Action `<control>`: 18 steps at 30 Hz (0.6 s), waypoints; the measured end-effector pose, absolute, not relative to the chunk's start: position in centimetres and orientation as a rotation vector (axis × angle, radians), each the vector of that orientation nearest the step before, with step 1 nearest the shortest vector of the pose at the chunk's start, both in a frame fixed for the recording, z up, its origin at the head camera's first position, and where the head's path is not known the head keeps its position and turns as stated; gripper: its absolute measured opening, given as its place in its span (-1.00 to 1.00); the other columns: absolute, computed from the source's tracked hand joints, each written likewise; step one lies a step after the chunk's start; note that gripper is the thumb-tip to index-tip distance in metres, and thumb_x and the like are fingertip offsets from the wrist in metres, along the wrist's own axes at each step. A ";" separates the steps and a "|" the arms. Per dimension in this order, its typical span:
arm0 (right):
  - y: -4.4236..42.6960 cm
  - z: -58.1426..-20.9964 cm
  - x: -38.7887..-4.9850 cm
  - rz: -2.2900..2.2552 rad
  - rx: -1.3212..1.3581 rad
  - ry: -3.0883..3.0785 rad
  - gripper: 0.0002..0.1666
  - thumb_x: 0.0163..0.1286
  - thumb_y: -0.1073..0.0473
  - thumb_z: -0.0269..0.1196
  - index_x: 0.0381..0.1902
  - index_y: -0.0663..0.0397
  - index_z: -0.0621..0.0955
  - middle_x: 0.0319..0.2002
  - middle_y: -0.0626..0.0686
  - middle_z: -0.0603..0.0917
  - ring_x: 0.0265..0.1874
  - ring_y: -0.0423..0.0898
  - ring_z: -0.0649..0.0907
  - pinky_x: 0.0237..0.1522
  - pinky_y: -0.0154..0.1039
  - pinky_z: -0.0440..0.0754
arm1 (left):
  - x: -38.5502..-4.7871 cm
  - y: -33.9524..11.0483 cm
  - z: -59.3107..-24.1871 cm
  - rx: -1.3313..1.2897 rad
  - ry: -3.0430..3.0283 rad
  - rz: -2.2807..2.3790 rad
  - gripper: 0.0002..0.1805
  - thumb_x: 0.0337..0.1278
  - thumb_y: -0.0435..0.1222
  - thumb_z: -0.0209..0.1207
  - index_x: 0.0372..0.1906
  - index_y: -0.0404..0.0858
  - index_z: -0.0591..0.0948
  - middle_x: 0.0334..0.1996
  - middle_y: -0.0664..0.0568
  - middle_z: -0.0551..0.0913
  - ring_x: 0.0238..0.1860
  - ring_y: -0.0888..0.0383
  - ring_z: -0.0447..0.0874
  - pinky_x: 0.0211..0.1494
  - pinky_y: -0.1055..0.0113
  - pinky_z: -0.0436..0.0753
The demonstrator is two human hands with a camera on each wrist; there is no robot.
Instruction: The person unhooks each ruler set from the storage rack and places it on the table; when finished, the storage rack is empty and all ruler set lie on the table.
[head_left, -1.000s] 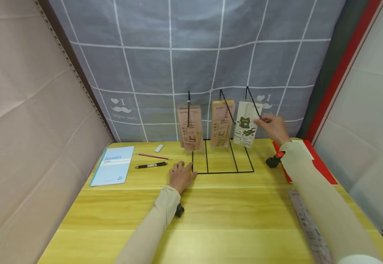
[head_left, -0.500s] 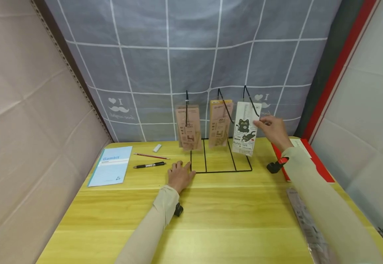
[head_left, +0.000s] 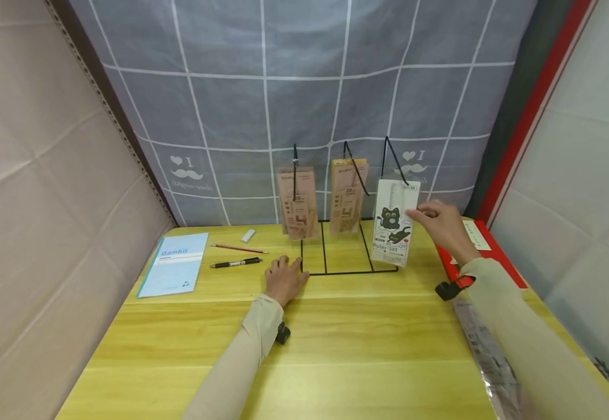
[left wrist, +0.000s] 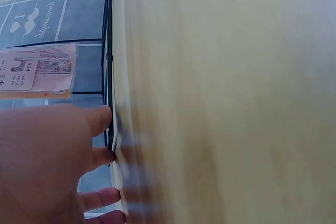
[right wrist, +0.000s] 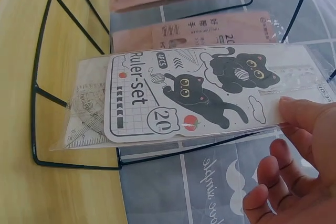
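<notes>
A black wire display rack (head_left: 349, 273) stands on the table with three hooks. My right hand (head_left: 445, 226) pinches the right edge of a white ruler set pack (head_left: 395, 224) with black cats on it, between thumb and index finger. The pack's top is level with the right hook's tip; whether the hook passes through its hole I cannot tell. Clear rulers show in the bag (right wrist: 86, 111) in the right wrist view. Pink packs (head_left: 299, 204) hang on the left hook and more pink packs (head_left: 347, 198) on the middle one. My left hand (head_left: 285, 281) rests by the rack's front left corner, fingertips touching wire and table.
To the left lie a light blue notebook (head_left: 174, 265), a black pen (head_left: 236, 263), a red pencil (head_left: 238, 248) and a white eraser (head_left: 248, 235). A red folder-like item (head_left: 499, 256) and a clear-wrapped pack (head_left: 485, 350) lie under the right arm. A grey checked cloth (head_left: 304, 87) hangs behind.
My right hand has drawn the ruler set pack forward and down along the right hook, to the hook's tip. My left hand has stayed at the rack's corner. The head view has shifted slightly.
</notes>
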State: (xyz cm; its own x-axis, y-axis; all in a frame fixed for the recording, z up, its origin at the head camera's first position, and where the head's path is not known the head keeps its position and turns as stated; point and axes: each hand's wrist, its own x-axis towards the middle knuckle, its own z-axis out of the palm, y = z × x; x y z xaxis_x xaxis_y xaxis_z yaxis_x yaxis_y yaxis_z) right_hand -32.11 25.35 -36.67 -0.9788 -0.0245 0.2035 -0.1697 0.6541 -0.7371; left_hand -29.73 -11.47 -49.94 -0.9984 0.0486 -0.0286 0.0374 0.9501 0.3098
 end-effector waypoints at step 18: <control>25.5 -36.5 -28.0 1.124 0.242 -2.669 -0.34 0.51 -0.28 0.22 0.06 0.24 0.71 0.17 0.22 0.66 0.07 0.14 0.58 0.01 -0.06 0.51 | -29.7 -11.4 -50.2 0.079 3.096 0.479 -0.40 0.56 0.11 0.02 0.53 -0.02 0.43 0.48 -0.24 0.35 0.45 -0.30 0.28 0.36 -0.29 0.36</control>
